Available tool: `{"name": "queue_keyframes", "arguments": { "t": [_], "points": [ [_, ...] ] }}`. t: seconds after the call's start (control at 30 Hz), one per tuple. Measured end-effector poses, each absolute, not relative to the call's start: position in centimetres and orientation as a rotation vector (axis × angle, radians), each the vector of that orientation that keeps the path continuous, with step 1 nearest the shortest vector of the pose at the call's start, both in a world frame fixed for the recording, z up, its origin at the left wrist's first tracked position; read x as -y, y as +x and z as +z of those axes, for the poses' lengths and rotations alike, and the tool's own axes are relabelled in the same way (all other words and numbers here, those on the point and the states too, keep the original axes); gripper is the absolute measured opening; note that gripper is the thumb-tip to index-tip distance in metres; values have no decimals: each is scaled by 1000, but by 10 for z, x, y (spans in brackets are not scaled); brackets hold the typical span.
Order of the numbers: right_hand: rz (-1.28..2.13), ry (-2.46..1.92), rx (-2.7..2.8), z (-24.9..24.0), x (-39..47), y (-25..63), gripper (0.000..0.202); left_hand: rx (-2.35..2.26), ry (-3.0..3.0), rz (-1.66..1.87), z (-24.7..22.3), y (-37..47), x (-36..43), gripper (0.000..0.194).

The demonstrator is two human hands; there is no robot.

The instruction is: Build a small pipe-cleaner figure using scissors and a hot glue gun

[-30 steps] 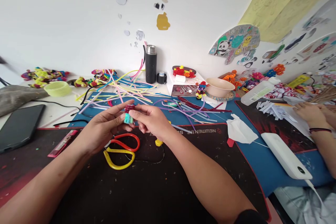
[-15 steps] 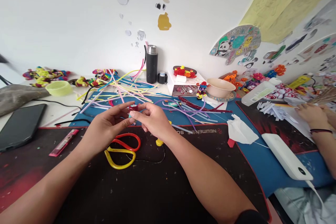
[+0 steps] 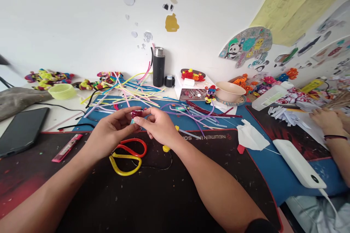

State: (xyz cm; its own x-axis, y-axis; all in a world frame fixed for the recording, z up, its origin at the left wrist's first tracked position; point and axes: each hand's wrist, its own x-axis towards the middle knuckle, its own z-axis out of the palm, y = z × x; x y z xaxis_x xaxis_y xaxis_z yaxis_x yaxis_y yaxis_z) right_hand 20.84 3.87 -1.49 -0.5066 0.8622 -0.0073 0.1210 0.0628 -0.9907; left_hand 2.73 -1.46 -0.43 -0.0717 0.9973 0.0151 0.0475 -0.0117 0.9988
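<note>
Between the fingertips of both hands is a small dark red coiled pipe-cleaner piece [image 3: 136, 114] with a bit of teal at its lower side. My left hand [image 3: 113, 127] pinches it from the left, thumb below and fingers above. From the right, my right hand [image 3: 158, 123] grips it with thumb and forefinger; the fingers hide part of it. Below the hands, scissors with one red and one yellow handle [image 3: 125, 173] lie on the black mat [image 3: 153, 204], their blades out of sight. Purple pipe cleaners [image 3: 197, 116] are spread just behind the hands.
A black phone [image 3: 23, 131] and a pink pack [image 3: 67, 148] lie at left. Behind stand a black thermos [image 3: 158, 67] and a beige bowl [image 3: 230, 91]. A white power bank [image 3: 298, 162] is at right, near a co-worker's hands [image 3: 325, 118] over paper strips.
The dark red piece has turned in my fingers: its pale teal top face no longer shows, and its coiled side does. Both hands stay in nearly the same place.
</note>
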Motion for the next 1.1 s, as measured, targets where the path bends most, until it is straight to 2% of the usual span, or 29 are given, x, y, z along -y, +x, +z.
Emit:
{"name": "queue_keyframes", "arguments": {
  "t": [0.57,0.8,0.97,1.1],
  "points": [
    [1583,-897,1682,-13,-40,210,33,-1140,1045,1196,1,15,11,51],
    [1603,-892,1647,-12,-40,209,38,-1177,994,1183,-6,10,12,56],
    [1577,-910,1682,-11,-39,209,39,-1172,1008,1222,-8,11,10,48],
    [1578,-913,1680,-12,-38,209,39,-1198,959,1250,-4,17,9,49]
  ]
}}
